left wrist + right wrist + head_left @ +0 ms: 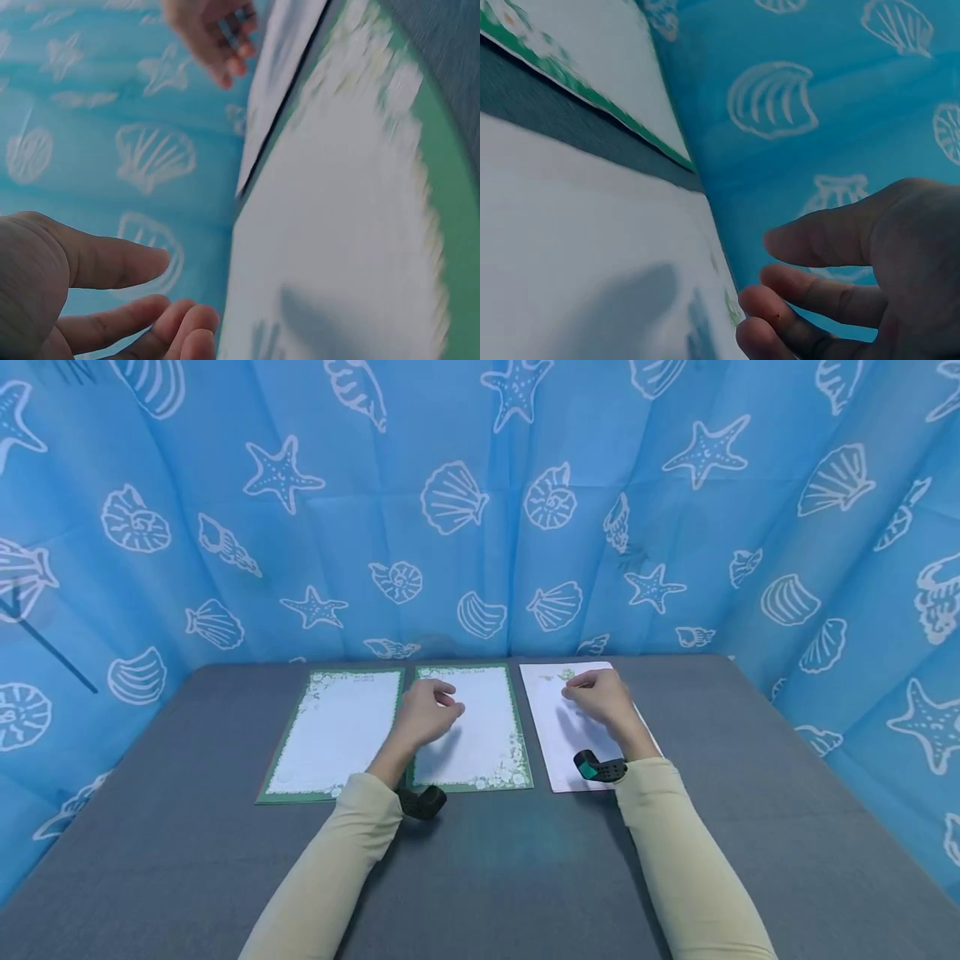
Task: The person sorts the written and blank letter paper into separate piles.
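Three decorated paper sheets lie side by side on a grey table. Above the green-bordered middle sheet [480, 735] hovers my left hand [429, 712], its fingers relaxed and a gap between thumb and fingertips. The left wrist view shows that hand [112, 292] holding nothing, its shadow falling on the paper. My right hand [602, 695] is over the upper part of the pale right sheet [558, 760]. Its thumb and loosely bent fingers stand apart in the right wrist view, with nothing between them. Another green-bordered sheet [337, 735] lies to the left, away from both hands.
The grey table [480, 877] has its back edge against a blue curtain [360, 510] printed with white shells and starfish. Dark bands sit on both wrists, the left band [422, 802] and the right band [598, 767]. Narrow strips of tabletop separate the sheets.
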`<move>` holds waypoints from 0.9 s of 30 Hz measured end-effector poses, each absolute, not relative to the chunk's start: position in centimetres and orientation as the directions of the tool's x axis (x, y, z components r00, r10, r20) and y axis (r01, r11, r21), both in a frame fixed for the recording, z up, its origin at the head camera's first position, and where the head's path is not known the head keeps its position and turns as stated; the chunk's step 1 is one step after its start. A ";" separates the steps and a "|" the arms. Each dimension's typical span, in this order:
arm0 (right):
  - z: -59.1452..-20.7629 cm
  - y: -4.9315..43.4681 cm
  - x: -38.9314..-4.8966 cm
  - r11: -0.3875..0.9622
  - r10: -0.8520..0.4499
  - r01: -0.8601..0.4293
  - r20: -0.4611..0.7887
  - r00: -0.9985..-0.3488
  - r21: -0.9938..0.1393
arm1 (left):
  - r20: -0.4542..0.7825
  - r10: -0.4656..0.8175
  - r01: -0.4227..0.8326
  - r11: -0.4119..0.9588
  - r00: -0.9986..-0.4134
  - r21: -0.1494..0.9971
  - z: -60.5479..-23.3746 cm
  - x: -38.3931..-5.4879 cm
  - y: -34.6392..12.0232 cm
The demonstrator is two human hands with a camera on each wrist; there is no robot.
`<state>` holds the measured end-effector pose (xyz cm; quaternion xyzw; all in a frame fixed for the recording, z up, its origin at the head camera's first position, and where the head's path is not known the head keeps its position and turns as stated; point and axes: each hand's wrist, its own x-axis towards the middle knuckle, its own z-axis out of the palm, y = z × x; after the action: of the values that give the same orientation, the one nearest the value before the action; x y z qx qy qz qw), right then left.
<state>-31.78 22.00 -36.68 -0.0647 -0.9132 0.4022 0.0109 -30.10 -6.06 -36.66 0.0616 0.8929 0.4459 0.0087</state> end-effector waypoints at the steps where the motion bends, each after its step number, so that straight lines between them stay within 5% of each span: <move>1: -36.9 21.6 -31.8 0.671 0.112 0.090 -0.019 -0.994 -0.736 | 0.037 0.113 0.096 0.591 -0.993 0.801 -36.5 -30.2 -6.7; 14: -37.8 17.1 -31.1 0.669 -0.073 -0.053 0.005 -0.997 -0.741 | -0.068 -0.013 -0.059 0.656 -0.998 0.752 -36.8 -30.8 -10.6; 27: -38.6 15.3 -31.0 0.727 -0.095 -0.063 -0.009 -0.995 -0.684 | -0.172 0.036 -0.081 0.774 -0.984 0.627 -37.3 -30.6 -10.4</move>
<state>-30.97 15.34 -38.57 0.0425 -0.9290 0.3669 -0.0218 -30.59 -10.41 -37.29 -0.0120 0.9378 0.3357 0.0876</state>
